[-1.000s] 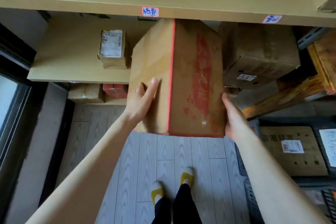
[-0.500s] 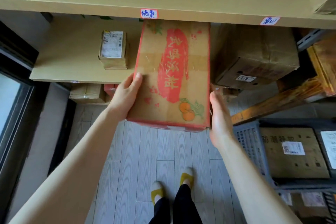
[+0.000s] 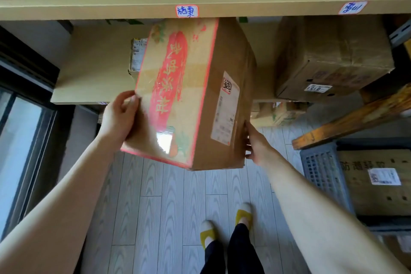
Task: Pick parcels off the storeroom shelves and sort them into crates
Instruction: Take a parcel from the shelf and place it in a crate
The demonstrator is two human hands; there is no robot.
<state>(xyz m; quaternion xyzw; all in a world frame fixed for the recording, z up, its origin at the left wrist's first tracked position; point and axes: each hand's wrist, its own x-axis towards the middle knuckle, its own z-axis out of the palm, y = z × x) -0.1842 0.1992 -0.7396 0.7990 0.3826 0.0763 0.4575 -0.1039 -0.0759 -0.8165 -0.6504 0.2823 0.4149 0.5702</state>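
- We hold the red-printed brown cardboard parcel (image 3: 191, 93) tilted, clear of the beige shelf (image 3: 93, 69) edge.
- Our left hand (image 3: 117, 118) clamps its left edge — our right hand (image 3: 255, 142) presses its right side.
- A grey plastic crate (image 3: 322, 169) sits at the floor's right edge.

Brown box (image 3: 224, 104) — red print, perhaps oranges

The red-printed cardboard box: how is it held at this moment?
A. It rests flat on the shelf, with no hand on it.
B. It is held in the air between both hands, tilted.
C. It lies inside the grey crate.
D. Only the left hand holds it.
B: the red-printed cardboard box is tilted above the floor, with the left hand on its left edge and the right hand on its right side.
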